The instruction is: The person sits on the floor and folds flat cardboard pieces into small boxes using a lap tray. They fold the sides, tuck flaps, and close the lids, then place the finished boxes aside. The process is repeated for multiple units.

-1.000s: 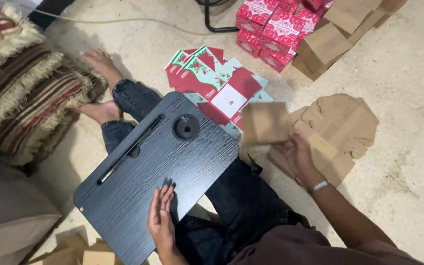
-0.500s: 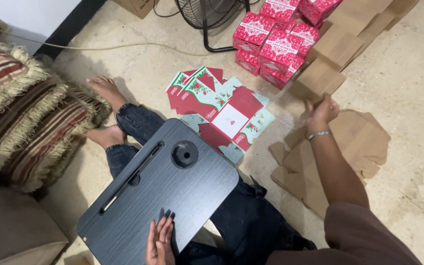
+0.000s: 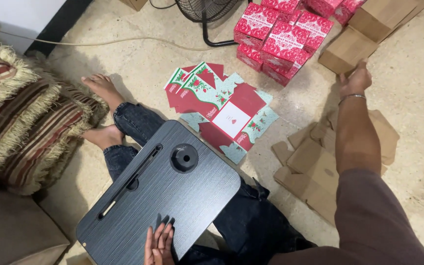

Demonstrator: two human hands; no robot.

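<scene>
Fingers (image 3: 159, 234) of the left hand (image 3: 159, 245) lie flat and close together on the near edge of the black lap tray (image 3: 163, 201), holding nothing; the tray rests tilted over the person's legs in dark jeans (image 3: 133, 122). On the right, the right hand (image 3: 355, 78) is stretched far out, and its fingers touch the corner of a brown folded box (image 3: 345, 49) on the floor (image 3: 123, 54). How far these fingers close around the box I cannot tell, because the back of the hand hides them. This brown box stands just beside a group of red folded boxes (image 3: 283, 37). Under the right arm, a pile of flat brown cardboard blanks (image 3: 310, 167) lies on the floor. Between the tray and the red boxes lies a stack of flat printed box blanks (image 3: 222, 110) in red, green and white. At the left edge is a striped cushion (image 3: 20, 122) with fringe, and a black fan base (image 3: 207, 14) stands at the top.
</scene>
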